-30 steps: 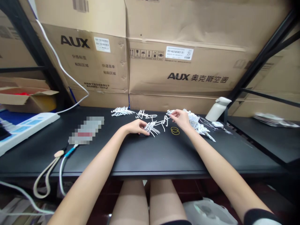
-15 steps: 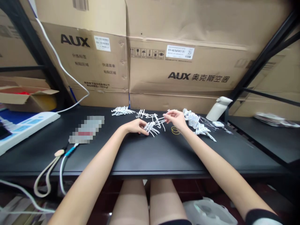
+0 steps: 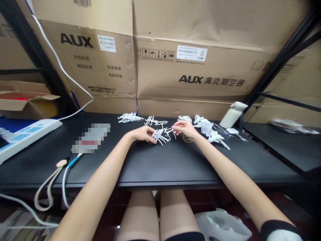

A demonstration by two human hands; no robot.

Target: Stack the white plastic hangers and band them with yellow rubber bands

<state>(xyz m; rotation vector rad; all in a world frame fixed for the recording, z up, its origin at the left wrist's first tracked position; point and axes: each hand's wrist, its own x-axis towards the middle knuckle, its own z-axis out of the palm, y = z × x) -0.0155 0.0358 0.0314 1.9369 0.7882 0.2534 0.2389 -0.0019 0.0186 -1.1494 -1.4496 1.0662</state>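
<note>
1. Head view: large cardboard boxes (image 3: 205,23) stand behind, cut off above; both read "AUX", the right one adding "奥克斯空调". Its white label (image 3: 192,53) begins "KFR-46G" and shows "25"; the left label (image 3: 106,44) is too small to read.
2. The black table (image 3: 155,167) spans the frame, its near edge partly covered by the forearms.
3. At left, an open carton (image 3: 25,103) and a power strip (image 3: 30,137) are cut off by the frame.
4. A flat object (image 3: 91,138) is pixelated, its surface unreadable.
5. The left hand (image 3: 144,134) clamps a fanned bundle of white hooks (image 3: 159,135) between thumb and fingers, just above the table's middle; the fingers hide its near end.
6. The right hand (image 3: 185,129) pinches the end of a loose white hook (image 3: 168,130), beside that bundle; the fingertips hide the exact contact.
7. Right of that hand, banded white bundles (image 3: 207,127) lie near a pale bottle (image 3: 232,115).
8. Thin yellow bands (image 3: 186,138) lie partly behind the right hand.
</note>
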